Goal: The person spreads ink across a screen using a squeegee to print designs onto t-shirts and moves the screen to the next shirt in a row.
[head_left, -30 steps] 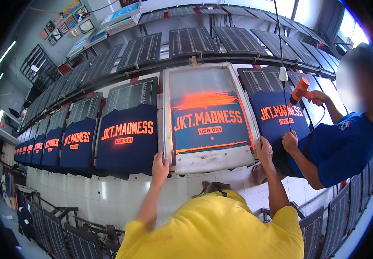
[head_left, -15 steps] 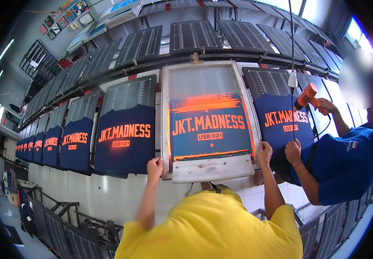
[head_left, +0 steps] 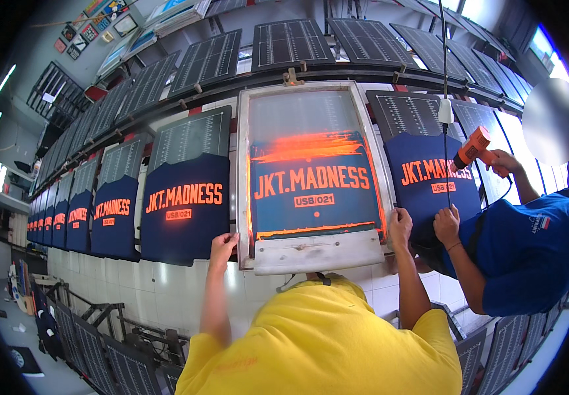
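A screen-printing frame (head_left: 245, 164) lies over a platen in front of me, with bright orange ink across its mesh and orange lettering on the dark blue field. At its near left corner, my left hand (head_left: 222, 251) is closed on the edge. On the near right side, my right hand (head_left: 400, 228) grips the other edge, fingers bent round it. Between my hands, a pale squeegee (head_left: 317, 253) rests across the near end of the frame, touched by neither hand.
Left stands a row of platens with printed navy shirts (head_left: 182, 230). At right, a co-worker in a blue shirt (head_left: 528, 243) points an orange heat gun (head_left: 472, 147) at another printed shirt (head_left: 422, 204). A black cable (head_left: 444, 59) hangs nearby. More platens (head_left: 291, 46) line the far side.
The whole view has shifted slightly, moving the scene up and left. Both my hands stay at the frame's edges. The co-worker's heat gun has moved a little right over the shirt.
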A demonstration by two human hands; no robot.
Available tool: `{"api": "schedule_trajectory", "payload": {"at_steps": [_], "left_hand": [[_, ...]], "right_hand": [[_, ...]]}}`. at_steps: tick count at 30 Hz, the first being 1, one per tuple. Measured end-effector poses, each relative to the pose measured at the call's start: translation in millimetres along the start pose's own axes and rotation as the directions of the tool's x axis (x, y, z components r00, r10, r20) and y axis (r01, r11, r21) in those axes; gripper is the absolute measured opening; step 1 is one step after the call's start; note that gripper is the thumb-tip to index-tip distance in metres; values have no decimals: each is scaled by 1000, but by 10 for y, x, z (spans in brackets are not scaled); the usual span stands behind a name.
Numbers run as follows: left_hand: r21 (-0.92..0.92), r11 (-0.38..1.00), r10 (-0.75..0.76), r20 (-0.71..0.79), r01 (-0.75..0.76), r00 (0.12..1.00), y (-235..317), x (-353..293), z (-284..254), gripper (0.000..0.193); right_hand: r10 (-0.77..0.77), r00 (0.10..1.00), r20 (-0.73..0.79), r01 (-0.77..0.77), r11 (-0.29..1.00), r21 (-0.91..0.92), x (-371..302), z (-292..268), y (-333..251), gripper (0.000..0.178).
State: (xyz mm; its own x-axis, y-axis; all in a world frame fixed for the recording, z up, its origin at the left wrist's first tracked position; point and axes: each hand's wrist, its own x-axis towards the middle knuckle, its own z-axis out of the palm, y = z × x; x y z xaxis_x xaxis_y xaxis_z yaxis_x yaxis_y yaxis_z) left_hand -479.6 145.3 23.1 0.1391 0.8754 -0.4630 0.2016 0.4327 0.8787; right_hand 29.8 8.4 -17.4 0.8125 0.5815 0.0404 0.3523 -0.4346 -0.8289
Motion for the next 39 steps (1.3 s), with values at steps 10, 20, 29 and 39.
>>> {"api": "schedule_trajectory", "payload": {"at_steps": [10, 20, 29, 39], "left_hand": [[43, 998, 47, -181, -40, 982, 11, -85, 130, 28], [-38, 983, 154, -365, -180, 918, -36, -126, 334, 27], [64, 963, 265, -394, -261, 880, 75, -234, 402, 30], [145, 931, 365, -438, -336, 822, -138, -293, -318, 29]], "right_hand": [[56, 995, 87, -48, 994, -95, -6, -49, -169, 37], [166, 977, 135, -157, 985, -74, -49, -101, -337, 45], [83, 990, 115, -78, 996, -51, -30, -135, -221, 46], [22, 990, 137, -26, 999, 28, -472, 9, -783, 40]]}}
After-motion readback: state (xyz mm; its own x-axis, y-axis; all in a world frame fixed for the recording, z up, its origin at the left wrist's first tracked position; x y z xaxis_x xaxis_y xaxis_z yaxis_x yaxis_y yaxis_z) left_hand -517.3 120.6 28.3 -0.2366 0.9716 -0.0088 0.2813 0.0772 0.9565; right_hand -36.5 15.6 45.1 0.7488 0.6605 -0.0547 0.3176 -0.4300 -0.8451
